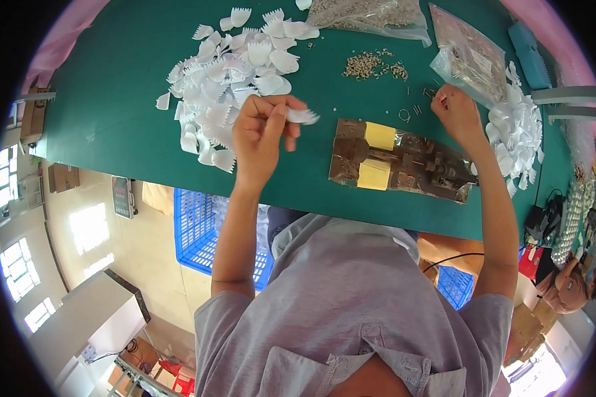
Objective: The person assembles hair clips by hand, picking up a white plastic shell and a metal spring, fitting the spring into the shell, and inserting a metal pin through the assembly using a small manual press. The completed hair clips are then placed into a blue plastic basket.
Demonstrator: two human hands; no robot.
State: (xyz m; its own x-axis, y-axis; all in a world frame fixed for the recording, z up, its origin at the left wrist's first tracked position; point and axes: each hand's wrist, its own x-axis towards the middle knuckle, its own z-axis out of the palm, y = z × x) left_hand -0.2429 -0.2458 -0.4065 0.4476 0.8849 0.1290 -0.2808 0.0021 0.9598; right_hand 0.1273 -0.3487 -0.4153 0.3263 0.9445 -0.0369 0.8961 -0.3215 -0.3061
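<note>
White piece point(303, 117), fingers point(273, 124) hiding part.

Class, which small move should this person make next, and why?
Perhaps the right hand should pick up one of the small metal pins: it is right beside them, while the left hand holds a white toothed piece.

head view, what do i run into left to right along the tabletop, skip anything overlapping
Pile of white toothed pieces → heap of small metal parts → right hand → second pile of white pieces
</note>
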